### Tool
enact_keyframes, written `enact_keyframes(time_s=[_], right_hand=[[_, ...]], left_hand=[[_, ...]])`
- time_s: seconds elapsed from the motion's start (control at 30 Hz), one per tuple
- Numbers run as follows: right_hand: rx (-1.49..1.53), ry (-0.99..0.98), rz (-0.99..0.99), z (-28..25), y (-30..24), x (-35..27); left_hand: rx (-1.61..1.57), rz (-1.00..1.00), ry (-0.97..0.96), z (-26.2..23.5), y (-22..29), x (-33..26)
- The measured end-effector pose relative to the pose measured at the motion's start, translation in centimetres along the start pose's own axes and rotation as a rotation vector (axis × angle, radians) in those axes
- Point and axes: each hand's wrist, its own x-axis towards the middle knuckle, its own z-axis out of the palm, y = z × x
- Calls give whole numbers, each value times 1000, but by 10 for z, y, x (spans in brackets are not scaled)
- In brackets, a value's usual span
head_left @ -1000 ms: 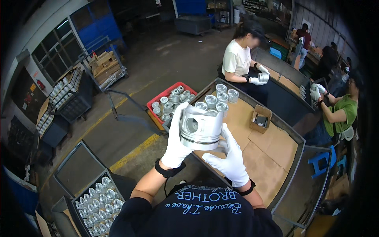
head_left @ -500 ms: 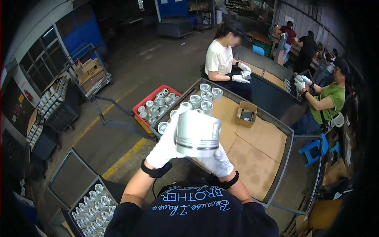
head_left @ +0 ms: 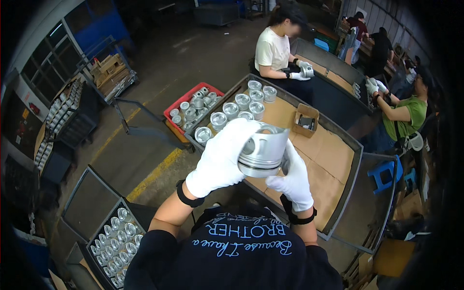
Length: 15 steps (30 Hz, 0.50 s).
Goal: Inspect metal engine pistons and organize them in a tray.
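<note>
Between my white-gloved hands, close to my chest, I hold up a large silver engine piston (head_left: 265, 151). Its ring grooves face downward and part of the pin hole shows in its side. My left hand (head_left: 224, 152) wraps round the piston's left side. On the right side, my right hand (head_left: 293, 178) grips it with the thumb low by the grooved end. Beyond the piston, several more pistons (head_left: 231, 110) stand on the cardboard-lined metal workbench (head_left: 316, 166), toward its left end.
A red crate (head_left: 168, 112) of pistons adjoins the bench's left side. On the cardboard sits a small open box (head_left: 305, 121) with dark items. A rack of pistons (head_left: 116, 241) stands at lower left. Two co-workers (head_left: 274, 50) handle pistons across the bench; a blue stool (head_left: 383, 175) is at right.
The piston has turned in my hands and shifted right, showing its pin hole on the left. My right hand has come from beneath round to its right side.
</note>
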Motion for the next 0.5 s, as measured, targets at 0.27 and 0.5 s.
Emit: enact_keyframes(time_s=[0.27, 0.5], right_hand=[[696, 18, 198, 0, 48, -14], [160, 131, 38, -3, 43, -15]], left_hand=[[6, 148, 13, 17, 16, 13], [-1139, -449, -189, 32, -33, -32]])
